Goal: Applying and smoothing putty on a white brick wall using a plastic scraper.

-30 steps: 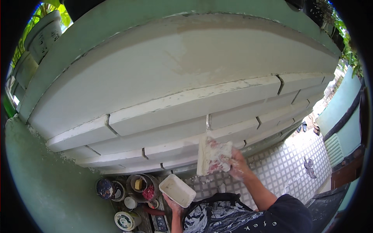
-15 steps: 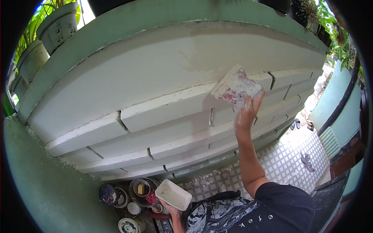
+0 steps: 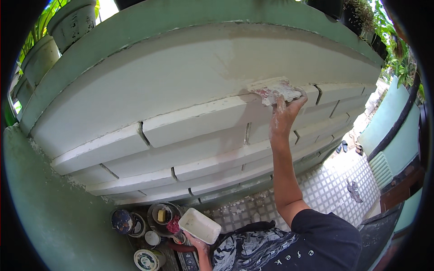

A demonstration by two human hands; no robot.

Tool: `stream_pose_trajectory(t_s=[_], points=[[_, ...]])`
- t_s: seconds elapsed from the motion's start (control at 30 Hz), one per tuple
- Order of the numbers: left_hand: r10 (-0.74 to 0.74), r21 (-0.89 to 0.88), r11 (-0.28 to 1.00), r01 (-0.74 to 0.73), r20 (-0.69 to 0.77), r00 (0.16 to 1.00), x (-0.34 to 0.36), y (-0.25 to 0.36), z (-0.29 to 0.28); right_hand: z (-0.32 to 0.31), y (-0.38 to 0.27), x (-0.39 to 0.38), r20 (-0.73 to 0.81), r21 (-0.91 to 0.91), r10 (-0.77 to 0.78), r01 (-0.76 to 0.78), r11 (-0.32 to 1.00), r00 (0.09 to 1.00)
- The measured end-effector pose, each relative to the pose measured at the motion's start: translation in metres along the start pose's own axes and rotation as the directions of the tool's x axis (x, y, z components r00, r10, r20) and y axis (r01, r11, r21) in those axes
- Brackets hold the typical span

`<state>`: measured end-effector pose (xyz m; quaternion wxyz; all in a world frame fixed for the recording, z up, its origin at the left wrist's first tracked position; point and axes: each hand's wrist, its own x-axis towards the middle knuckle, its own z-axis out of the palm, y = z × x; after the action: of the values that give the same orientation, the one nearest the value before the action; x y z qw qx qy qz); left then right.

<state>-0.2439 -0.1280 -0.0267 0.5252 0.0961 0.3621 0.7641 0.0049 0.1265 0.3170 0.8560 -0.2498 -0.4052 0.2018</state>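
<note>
My right hand [image 3: 285, 113] is closed on a reddish, filler-smeared spreader [image 3: 270, 90]. The spreader's wide edge is against the white wall [image 3: 181, 72], just above a protruding row of brick-like blocks [image 3: 199, 118]. A damp-looking beige patch [image 3: 257, 56] marks the wall above it. Down near my body, my left hand [image 3: 198, 244] grips a white rectangular tray [image 3: 199, 226] by its side. White residue coats the tray's inside. Its fingers are partly hidden beneath the tray.
Paint cans [image 3: 122, 221], a bucket holding a yellow block [image 3: 161, 215], and a lidded tub [image 3: 148, 260] stand left of the tray. Potted plants [image 3: 72, 25] line the green ledge [image 3: 181, 20]. A dark cloth [image 3: 355, 192] lies on the checkered floor [image 3: 325, 180].
The spreader has tipped, so its broad face now shows foreshortened against the wall. My right wrist has turned with it. The left hand still holds the tray.
</note>
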Motion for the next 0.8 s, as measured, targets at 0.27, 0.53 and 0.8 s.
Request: stream_pose_trajectory(t_s=[0.27, 0.53, 0.8], points=[[-0.111, 0.013, 0.994, 0.110, 0.044, 0.993, 0.008, -0.015, 0.010, -0.010, 0.011, 0.013, 0.078, -0.174, -0.079, 0.092, 0.981, 0.994], [-0.131, 0.028, 0.991, 0.130, 0.025, 0.991, 0.010, -0.028, 0.011, 0.003, 0.009, 0.020, 0.256, 0.071, -0.197, 0.184, 0.980, 0.947], [-0.113, 0.133, 0.984, 0.117, -0.038, 0.993, 0.001, -0.030, 0.025, 0.009, 0.009, 0.049, 0.221, -0.133, -0.104, 0.135, 0.982, 0.970]])
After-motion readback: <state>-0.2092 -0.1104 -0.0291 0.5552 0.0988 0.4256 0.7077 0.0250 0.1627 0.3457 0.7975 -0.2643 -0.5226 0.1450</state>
